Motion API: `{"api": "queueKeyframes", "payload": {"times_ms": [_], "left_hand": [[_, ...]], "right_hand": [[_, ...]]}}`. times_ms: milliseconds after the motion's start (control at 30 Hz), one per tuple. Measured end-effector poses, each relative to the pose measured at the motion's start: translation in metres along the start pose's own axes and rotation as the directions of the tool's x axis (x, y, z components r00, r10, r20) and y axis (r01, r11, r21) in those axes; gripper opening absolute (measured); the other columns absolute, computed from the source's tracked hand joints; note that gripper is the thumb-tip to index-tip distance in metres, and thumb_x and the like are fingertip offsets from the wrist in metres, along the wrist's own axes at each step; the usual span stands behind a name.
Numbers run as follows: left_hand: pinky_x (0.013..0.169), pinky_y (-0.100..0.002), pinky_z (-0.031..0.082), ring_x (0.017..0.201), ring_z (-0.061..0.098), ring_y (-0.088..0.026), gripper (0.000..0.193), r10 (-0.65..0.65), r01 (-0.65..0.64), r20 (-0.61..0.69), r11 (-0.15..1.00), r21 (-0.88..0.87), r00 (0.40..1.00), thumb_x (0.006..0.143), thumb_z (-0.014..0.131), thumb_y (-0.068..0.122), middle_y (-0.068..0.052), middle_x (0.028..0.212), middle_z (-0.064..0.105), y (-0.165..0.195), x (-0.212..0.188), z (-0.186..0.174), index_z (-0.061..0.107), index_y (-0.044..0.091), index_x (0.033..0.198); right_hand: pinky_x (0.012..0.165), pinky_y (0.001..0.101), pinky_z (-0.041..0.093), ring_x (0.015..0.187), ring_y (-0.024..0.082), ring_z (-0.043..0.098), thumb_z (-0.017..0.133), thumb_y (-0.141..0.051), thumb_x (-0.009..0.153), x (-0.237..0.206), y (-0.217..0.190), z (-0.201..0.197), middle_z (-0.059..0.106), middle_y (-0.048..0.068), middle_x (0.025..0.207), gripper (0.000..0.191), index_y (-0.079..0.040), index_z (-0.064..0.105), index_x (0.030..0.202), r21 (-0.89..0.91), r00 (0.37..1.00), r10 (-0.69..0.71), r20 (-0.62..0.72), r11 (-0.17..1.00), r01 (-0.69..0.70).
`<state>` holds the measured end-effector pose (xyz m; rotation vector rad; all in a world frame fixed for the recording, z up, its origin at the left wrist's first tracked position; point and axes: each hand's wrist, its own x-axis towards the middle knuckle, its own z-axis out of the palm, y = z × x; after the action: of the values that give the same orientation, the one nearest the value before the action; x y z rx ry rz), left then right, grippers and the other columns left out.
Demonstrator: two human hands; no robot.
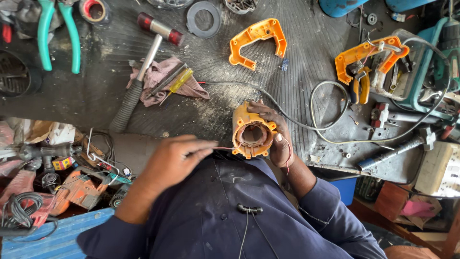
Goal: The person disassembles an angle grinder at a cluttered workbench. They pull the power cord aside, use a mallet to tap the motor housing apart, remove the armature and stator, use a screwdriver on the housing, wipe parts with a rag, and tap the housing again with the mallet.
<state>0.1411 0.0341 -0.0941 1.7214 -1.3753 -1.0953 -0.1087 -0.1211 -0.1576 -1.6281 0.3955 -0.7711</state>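
Housing (pixel 251 135): orange, rigid plastic shell, clutched by the right hand (pixel 275 134) at the bench edge.
Left hand (pixel 175 156): fingers pinched on a thin red wire (pixel 223 148), limp and easily snapped.
Grip: by the shell's outer wall.

Dark navy work shirt w/ long sleeves, small black clip at chest.

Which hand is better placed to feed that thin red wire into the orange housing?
Probably the left hand: it pinches the red wire beside the orange housing, which the right hand grips.
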Motion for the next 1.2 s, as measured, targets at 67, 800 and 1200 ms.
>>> {"api": "queueKeyframes", "payload": {"times_ms": [67,800,1200], "left_hand": [[0.062,-0.036,0.054,0.069,0.071,-0.025,0.019,-0.002,0.005,-0.097,0.999,0.033,0.995,0.090,0.074,0.024,-0.008,0.083,0.074,-0.012,-0.005,-0.019,0.081,0.015,0.105],[0.089,-0.048,0.043,0.107,0.063,-0.030,0.030,0.233,0.314,-0.549,0.618,0.721,0.802,0.086,0.083,0.022,-0.009,0.108,0.068,-0.014,0.084,0.017,0.069,0.010,0.109],[0.091,-0.037,0.059,0.107,0.072,-0.026,0.030,0.281,-0.168,-0.673,0.959,0.230,0.685,0.090,0.082,0.005,-0.011,0.113,0.071,0.095,0.000,0.044,0.065,0.005,0.114]], "right_hand": [[0.138,0.0601,0.017,0.149,0.043,0.048,0.039,-0.048,0.112,0.003,-0.002,0.001,0.059,0.025,0.144,0.047,-0.011,0.052,0.136,0.004,1.000,-0.024,0.013,1.000,0.024],[0.133,0.0579,0.021,0.146,0.043,0.048,0.034,-0.053,0.112,0.021,0.019,-0.036,0.052,0.024,0.148,0.054,-0.011,0.046,0.145,-0.022,0.934,-0.211,0.289,0.974,0.226],[0.129,0.0558,0.023,0.143,0.040,0.052,0.037,-0.050,0.111,0.017,0.038,-0.034,0.057,0.024,0.144,0.050,-0.015,0.048,0.146,0.092,0.959,-0.204,0.194,0.978,0.190]]}}
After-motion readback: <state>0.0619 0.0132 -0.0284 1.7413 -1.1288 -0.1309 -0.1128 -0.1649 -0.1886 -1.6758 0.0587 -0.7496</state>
